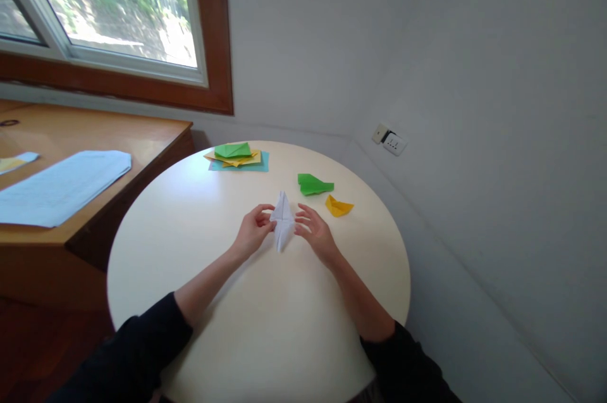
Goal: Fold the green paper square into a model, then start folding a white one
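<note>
A white folded paper, diamond-shaped with creases meeting at its centre, is between my hands above the round table. My left hand pinches its left corner between thumb and fingers. At the right corner, my right hand has its fingers apart and curved, close beside the paper; whether a fingertip touches it is hard to tell. Just beyond my right hand lie a green folded paper and a small yellow paper boat.
The round white table fills the middle. Toward its far edge sits a stack of folded papers in green, yellow and blue. On the left, a wooden desk holds a large pale blue sheet. A wall with a socket stands at right.
</note>
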A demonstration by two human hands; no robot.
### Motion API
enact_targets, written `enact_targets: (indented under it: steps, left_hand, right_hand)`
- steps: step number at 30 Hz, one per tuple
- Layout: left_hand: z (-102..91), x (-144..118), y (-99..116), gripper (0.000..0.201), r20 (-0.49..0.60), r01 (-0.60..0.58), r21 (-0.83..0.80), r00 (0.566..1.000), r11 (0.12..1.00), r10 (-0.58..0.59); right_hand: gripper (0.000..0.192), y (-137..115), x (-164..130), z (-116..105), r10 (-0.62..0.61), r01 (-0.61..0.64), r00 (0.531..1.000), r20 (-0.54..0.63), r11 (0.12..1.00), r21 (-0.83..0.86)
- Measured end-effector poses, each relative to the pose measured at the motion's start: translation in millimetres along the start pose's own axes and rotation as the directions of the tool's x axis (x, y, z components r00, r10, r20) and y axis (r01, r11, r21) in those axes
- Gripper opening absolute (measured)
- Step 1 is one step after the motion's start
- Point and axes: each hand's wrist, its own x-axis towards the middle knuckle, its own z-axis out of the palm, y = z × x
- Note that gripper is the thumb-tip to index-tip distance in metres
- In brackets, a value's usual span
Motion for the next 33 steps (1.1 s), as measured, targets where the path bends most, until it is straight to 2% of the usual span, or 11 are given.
enact_targets:
  steps: [2, 8, 14, 19, 28, 33]
  left_hand:
    - [-1.6, -1.5, -2.5, 0.03, 0.006, -0.011, 0.017, 1.0, 1.0, 0.011]
    - [-7.2, -3.6, -9.5, 0.021, -0.023, -0.051, 0.055, 0.998, 0.997, 0.052]
    - [-7.2, -6.0, -4.8, 0.028, -0.018, -0.096, 0.02, 0.995, 0.995, 0.097]
    - [-6.2, -7.9, -1.4, 0.035, 0.01, -0.116, 0.025, 0.993, 0.993, 0.116]
    - [-8.9, -7.4, -8.0, 0.027, 0.029, -0.096, 0.188, 0.995, 0.978, 0.092]
    - [-9.7, -9.0, -5.1, 0.013, -0.018, -0.193, 0.318, 0.978, 0.928, 0.209]
  right_hand:
    - [0.051, 4.0, -3.4, 6.7, -0.035, 0.036, 0.998, 0.059, 0.999, -0.027]
    - [0.04, 17.0, 0.7, 12.9, -0.093, 0.094, 0.995, 0.042, 0.995, -0.024]
    - [0.043, 19.7, -2.0, 14.6, -0.186, 0.186, 0.982, 0.044, 0.983, 0.008]
    - [0.025, 17.9, -3.1, 16.9, -0.256, 0.257, 0.966, 0.029, 0.966, -0.036]
    - [0.011, 19.4, -3.4, 14.1, -0.283, 0.285, 0.958, 0.038, 0.954, -0.09]
    - [0.007, 16.7, -4.5, 14.2, -0.345, 0.342, 0.938, 0.019, 0.919, -0.194]
